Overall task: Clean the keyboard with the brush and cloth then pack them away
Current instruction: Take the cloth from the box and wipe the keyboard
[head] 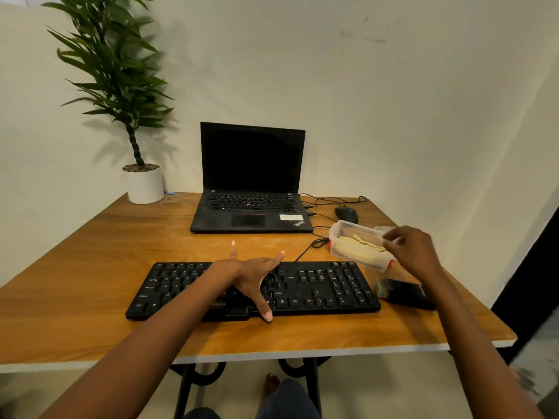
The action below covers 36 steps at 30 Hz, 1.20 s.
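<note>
Black keyboard (317,285) lies across the near middle of the wooden table (90,267), and the left hand (251,276) rests flat on its keys, fingers and thumb splayed wide, holding nothing. At two o'clock from it stands a clear plastic container (348,237) with the yellow cloth (360,246) inside; the right hand (414,252) is over its right end, fingers curled, too blurred to tell whether it grips anything. The brush (405,293) lies at three o'clock, just beside the keyboard's end.

Left hand (251,275) spread on keyboard (317,285); right hand (414,252), blurred, perhaps grips container (338,231).
</note>
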### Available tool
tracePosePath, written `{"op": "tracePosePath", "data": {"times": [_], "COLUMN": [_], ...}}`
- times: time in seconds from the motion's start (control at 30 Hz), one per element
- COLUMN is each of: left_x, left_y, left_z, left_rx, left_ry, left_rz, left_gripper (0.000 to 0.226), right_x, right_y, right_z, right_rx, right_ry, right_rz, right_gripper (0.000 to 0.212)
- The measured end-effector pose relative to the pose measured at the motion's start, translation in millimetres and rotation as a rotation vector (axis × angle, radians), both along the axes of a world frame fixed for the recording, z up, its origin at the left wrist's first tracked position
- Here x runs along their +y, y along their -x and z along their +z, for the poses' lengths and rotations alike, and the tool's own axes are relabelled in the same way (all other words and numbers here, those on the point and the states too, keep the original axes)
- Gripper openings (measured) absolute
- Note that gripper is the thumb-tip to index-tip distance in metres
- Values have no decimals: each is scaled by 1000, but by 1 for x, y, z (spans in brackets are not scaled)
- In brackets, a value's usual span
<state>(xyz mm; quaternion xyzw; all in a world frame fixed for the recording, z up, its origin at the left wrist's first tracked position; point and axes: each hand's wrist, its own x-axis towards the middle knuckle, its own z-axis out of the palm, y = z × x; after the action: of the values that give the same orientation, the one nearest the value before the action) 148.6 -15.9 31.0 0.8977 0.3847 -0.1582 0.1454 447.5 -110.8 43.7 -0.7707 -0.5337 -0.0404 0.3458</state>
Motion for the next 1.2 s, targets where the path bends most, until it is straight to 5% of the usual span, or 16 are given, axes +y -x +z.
{"op": "tracePosePath", "data": {"times": [0.1,0.33,0.47,0.67,0.83,1.0,1.1,1.2], "left_x": [2,5,3,-1,-2,-15,-32,-53], "left_y": [0,1,1,3,6,4,0,1], "left_z": [-1,-5,-5,-7,-8,7,21,31], "left_rx": [10,8,12,4,-65,-547,-977,-1325], "left_ry": [-7,7,7,9,-13,-45,-39,180], "left_rz": [4,5,0,0,-19,110,237,378], "left_gripper": [128,128,128,128,124,88,63,55], "right_x": [55,113,129,125,111,78,55,30], "right_y": [-1,-25,-30,-29,-24,15,50,85], "right_z": [7,-13,-22,-29,6,73,92,82], "right_rx": [34,232,140,123,352,728,887,1027], "right_ry": [165,516,611,528,115,-211,-209,-135], "right_rz": [191,238,252,270,217,410,564,650], "right_gripper": [16,18,15,19,14,13,15,13]}}
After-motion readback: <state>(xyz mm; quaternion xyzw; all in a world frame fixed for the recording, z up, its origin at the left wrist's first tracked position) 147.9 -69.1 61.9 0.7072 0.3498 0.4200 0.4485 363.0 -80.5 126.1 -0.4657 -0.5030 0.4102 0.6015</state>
